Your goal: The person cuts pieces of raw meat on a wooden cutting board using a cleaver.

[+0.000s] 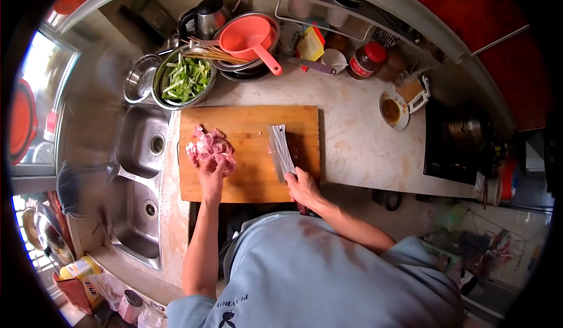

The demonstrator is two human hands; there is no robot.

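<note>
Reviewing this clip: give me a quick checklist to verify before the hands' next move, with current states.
1. Right hand gripping the cleaver: ok.
2. Left hand clear of the blade: ok, a bare stretch of cutting board lies between.
3. Meat on the board: ok, piled toward its left side, under the left hand's fingers.
4. Greens off the board: ok, in a bowl behind it.
5. Board secured against slipping: cannot tell.
</note>
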